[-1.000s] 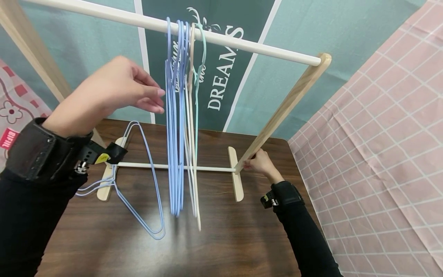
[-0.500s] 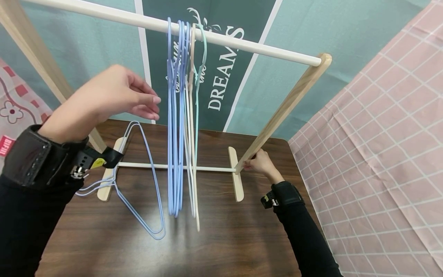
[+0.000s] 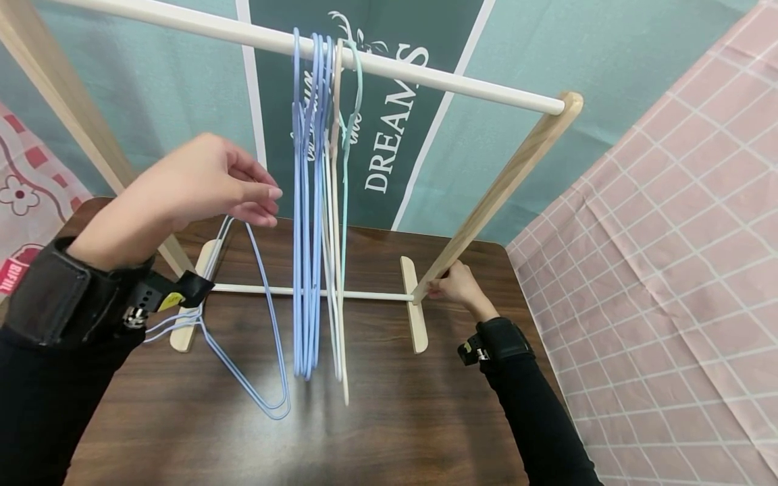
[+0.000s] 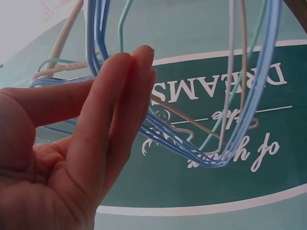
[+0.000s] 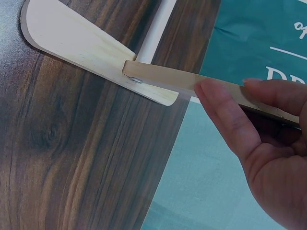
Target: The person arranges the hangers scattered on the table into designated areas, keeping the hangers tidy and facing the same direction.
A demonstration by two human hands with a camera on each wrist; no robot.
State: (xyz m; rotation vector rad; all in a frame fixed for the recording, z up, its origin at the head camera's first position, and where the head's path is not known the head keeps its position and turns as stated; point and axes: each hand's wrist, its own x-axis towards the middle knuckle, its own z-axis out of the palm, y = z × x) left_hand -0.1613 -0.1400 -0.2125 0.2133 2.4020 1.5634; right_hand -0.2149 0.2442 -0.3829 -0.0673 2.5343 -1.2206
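Hangers (image 3: 316, 202): a bunch of thin blue, beige and mint ones hangs from the white rail (image 3: 425, 74) of the rack, over the bench middle.
Left hand (image 3: 200, 182): raised just beside the bunch, grip apart, fingers (image 4: 120, 105) straight and together, holding nothing.
Right hand (image 3: 456, 287): grip clamped on the wooden post (image 3: 504, 185) low down, near its foot (image 3: 413, 314); thumb (image 5: 225, 115) pressed on the wood.
Loose hangers (image 3: 255, 337): blue ones lying on the bench by the left foot.
Bench (image 3: 395, 418): dark wood grain, carrying the rack.
Room: teal banner (image 3: 389, 155) lettered "DREAMS" behind; pink checked cloth (image 3: 656, 270) to the right.
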